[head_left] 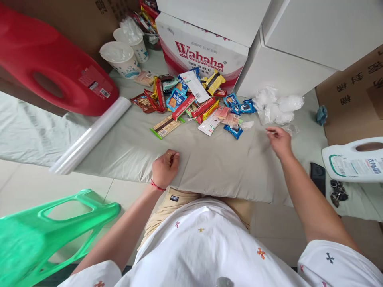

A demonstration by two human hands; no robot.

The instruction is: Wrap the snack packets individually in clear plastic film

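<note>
My left hand (165, 168) rests on the grey-green cloth near its front edge, curled into a fist, with nothing showing in it. My right hand (279, 141) is closed in a pinch, just in front of a pile of crumpled clear plastic bags (271, 105); whatever its fingertips hold is too small to make out. Between and beyond the hands lies a heap of wrapped snacks: a long oat bar (166, 125), red-wrapped bars (183, 107), blue packets (176, 99), a white packet (209, 124) and a pink-printed packet (226, 116).
Behind the snacks stands a Wahaha water carton (203, 52). Left are two paper cups (119, 59), a red jug (60, 63), a plastic film roll (91, 135) and a green stool (30, 235). Right are a white detergent bottle (353, 159), a black phone-like object (317, 177) and keys (338, 193).
</note>
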